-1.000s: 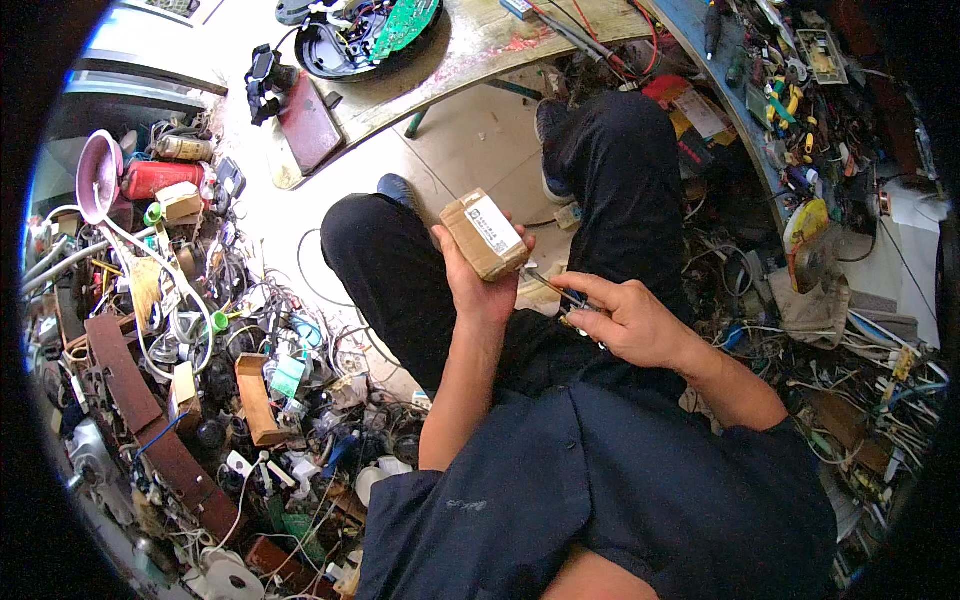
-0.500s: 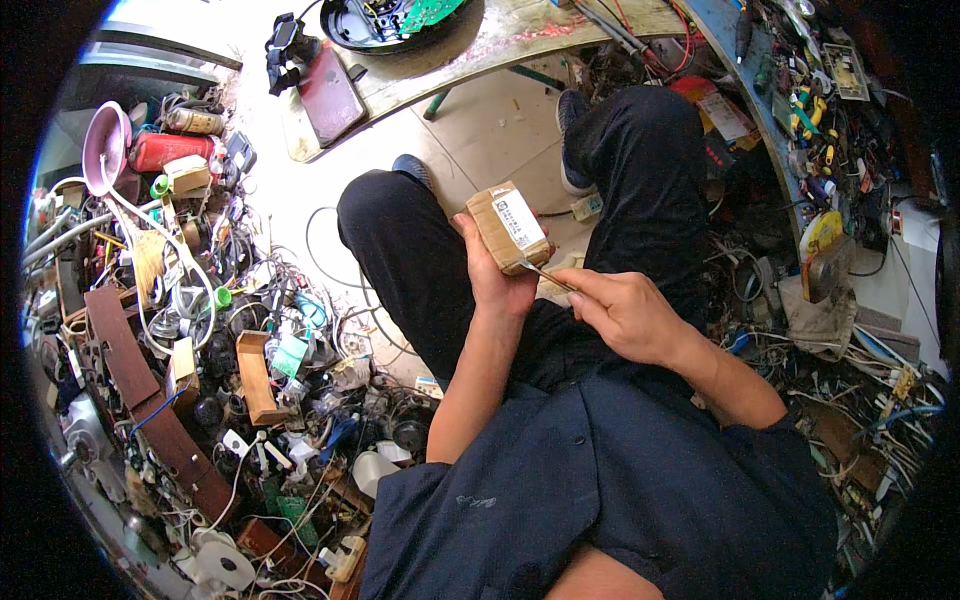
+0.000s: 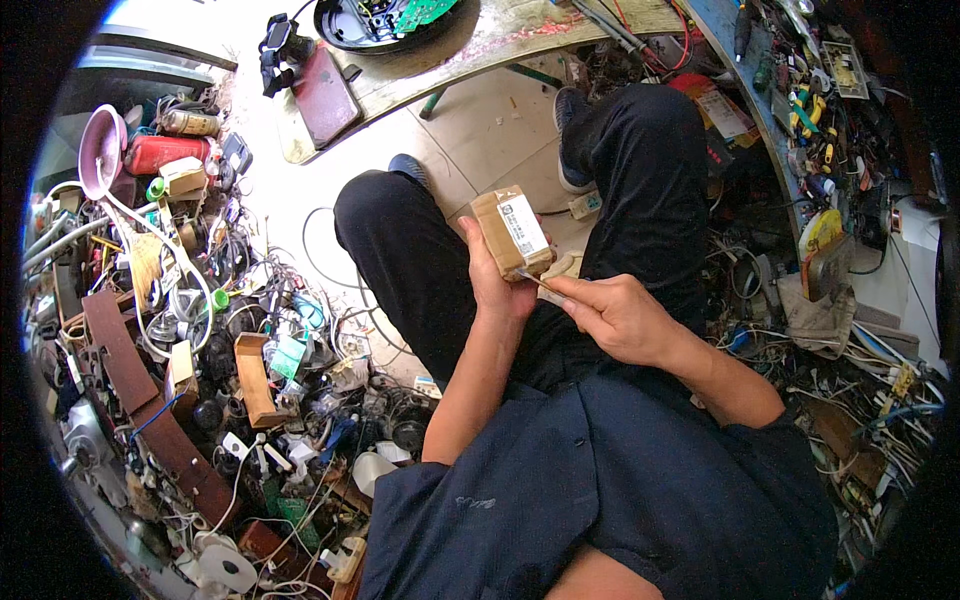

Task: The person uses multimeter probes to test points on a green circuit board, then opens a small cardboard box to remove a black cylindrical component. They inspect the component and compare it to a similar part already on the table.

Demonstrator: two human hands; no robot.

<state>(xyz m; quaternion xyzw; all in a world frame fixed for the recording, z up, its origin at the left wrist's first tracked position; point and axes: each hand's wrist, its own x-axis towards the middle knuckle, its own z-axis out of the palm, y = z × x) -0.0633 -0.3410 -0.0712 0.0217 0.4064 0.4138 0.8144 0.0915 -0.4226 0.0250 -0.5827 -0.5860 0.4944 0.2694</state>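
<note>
A small brown cardboard box (image 3: 490, 222) with a white label is gripped in my left hand (image 3: 496, 282), its thumb along the left side and the palm underneath. Between the thumb and fingers of my right hand (image 3: 615, 312) is a thin pointed tool (image 3: 538, 281); it looks like a slim blade or tweezers, but I cannot tell which. The tool's tip touches the near lower edge of the box. Both hands are above my lap, between my knees.
Ahead stands a worn workbench (image 3: 440, 75) bearing a dark tablet-like slab (image 3: 327, 97) and a round black housing (image 3: 385, 22) with circuit boards. Cables, electronic scrap and a red cylinder (image 3: 168, 154) are heaped on the left. Hand tools (image 3: 808, 110) crowd a blue board on the right.
The tool's tip has moved slightly left and down along the box's near edge, and my right hand has shifted a little with it. My left hand still holds the box.
</note>
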